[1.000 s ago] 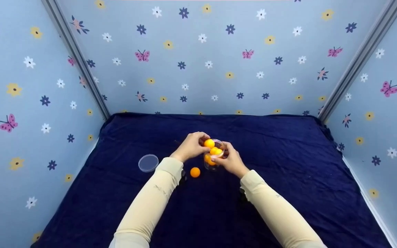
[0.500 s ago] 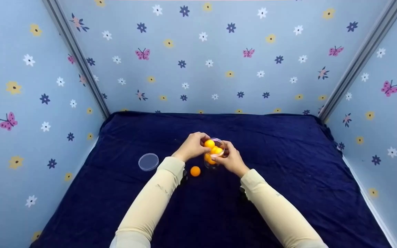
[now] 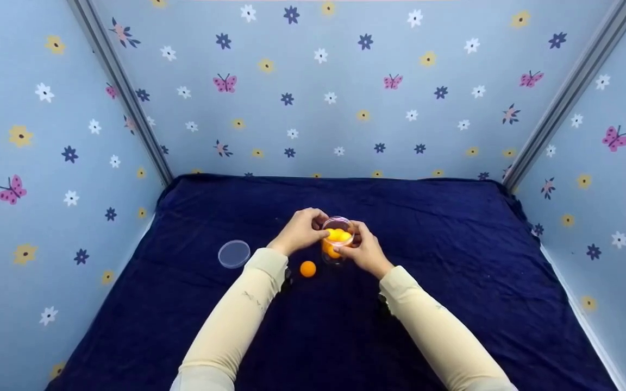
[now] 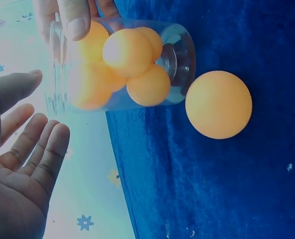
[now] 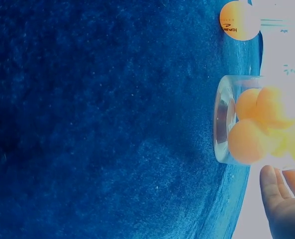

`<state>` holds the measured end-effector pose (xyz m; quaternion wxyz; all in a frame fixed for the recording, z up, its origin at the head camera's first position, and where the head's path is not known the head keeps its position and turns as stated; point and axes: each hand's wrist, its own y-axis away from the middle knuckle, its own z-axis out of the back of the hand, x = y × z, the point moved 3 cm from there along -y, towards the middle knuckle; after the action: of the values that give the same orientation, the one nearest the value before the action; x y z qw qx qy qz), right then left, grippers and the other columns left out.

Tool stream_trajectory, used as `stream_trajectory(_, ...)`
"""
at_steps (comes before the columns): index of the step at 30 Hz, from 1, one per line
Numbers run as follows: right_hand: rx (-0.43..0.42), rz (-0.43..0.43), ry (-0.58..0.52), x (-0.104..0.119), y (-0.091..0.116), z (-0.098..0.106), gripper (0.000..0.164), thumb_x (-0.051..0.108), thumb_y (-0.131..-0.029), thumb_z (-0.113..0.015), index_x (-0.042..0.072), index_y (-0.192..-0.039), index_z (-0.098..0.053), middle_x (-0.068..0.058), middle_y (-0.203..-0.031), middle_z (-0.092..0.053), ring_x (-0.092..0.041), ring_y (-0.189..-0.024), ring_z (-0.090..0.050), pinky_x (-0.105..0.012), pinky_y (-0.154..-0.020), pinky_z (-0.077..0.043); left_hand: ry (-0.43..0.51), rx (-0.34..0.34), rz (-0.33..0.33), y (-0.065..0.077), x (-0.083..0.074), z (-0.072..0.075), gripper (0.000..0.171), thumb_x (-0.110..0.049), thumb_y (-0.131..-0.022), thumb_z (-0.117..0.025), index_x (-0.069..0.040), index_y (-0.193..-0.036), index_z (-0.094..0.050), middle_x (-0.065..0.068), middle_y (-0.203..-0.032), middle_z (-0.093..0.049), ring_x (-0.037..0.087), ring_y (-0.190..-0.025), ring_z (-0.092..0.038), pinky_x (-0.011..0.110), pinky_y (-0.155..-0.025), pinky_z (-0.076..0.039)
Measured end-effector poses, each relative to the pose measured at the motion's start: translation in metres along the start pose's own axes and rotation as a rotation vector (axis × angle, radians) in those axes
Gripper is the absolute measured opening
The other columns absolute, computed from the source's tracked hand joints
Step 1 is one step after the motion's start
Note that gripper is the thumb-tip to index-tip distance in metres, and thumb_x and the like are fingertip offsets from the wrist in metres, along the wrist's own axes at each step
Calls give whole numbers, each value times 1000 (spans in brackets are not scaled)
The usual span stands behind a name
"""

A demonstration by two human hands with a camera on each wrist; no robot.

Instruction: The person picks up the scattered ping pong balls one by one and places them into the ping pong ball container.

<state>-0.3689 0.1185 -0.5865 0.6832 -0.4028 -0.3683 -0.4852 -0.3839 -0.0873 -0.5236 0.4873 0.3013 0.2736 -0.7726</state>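
A clear plastic jar stands upright on the dark blue cloth with several orange ping-pong balls inside. My right hand holds the jar near its rim from the right, its thumb lying against the near wall in the left wrist view. At the left of the mouth is my left hand, fingers parted and slightly bent, with nothing between them in the left wrist view. One loose ping-pong ball lies on the cloth just in front of the jar, to its left. Printed lettering shows on that ball in the right wrist view.
To the left of my left hand a round clear lid lies flat on the blue cloth. Flower-patterned walls close off the back and both sides of the table.
The ping-pong ball that my left hand pinched at the jar's mouth has been let go and now sits among the others inside. My right hand keeps its hold on the jar.
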Motion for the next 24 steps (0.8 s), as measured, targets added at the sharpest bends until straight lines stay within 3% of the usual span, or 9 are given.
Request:
stream_trajectory(7, -1, -14, -12, 0, 0, 0, 74, 9, -86, -93, -6, -147, -53, -22, -129, -69, -35, -111, -75, -37, -92, -63, 0, -16, 15, 8, 13, 6, 36, -14, -95, -84, 1, -126, -74, 20, -119, -73, 32, -108, -70, 48, -100, -59)
stream_trajectory(15, -17, 9, -36, -1, 0, 0, 72, 4, -85, -92, -9, -144, -53, -25, -129, -68, -35, -107, -74, -52, -99, -63, -2, 23, 1, 19, 29, 7, 41, -12, -92, -87, 3, -127, -73, 25, -126, -74, 37, -113, -72, 50, -102, -59)
stream_trajectory(24, -16, 1, -31, 0, 0, 0, 73, 5, -84, -93, -8, -144, -54, -23, -129, -67, -30, -105, -73, -37, -93, -63, -14, 106, 12, 29, 42, 3, 54, -12, -84, -92, 4, -132, -71, 24, -129, -74, 38, -116, -73, 51, -106, -58)
